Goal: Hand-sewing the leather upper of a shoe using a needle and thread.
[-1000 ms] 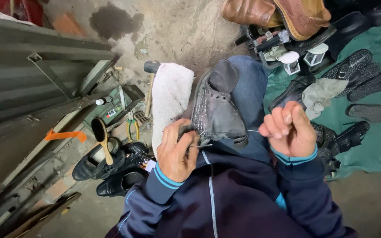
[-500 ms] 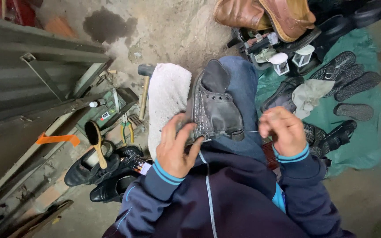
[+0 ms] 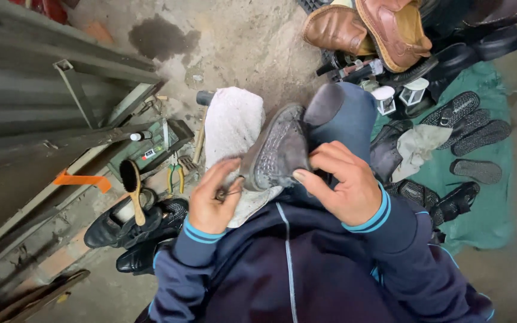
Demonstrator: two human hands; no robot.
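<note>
Right hand [image 3: 345, 185] moved onto grey shoe [image 3: 279, 149], gripping it, left hand [image 3: 213, 197] now pinching small tool [image 3: 227, 192]

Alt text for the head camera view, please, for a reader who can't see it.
A person's right hand steadies a worn grey shoe on a knee, while the left hand pinches a small tool at its edge over a white cloth. Black shoes, a brush and brown shoes lie around.

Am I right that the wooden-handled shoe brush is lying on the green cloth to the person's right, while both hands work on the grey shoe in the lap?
Not quite: the head view shows the shoe brush resting on the black shoes to the person's left, not on the green cloth. Left hand and right hand do work on the grey shoe.
</note>
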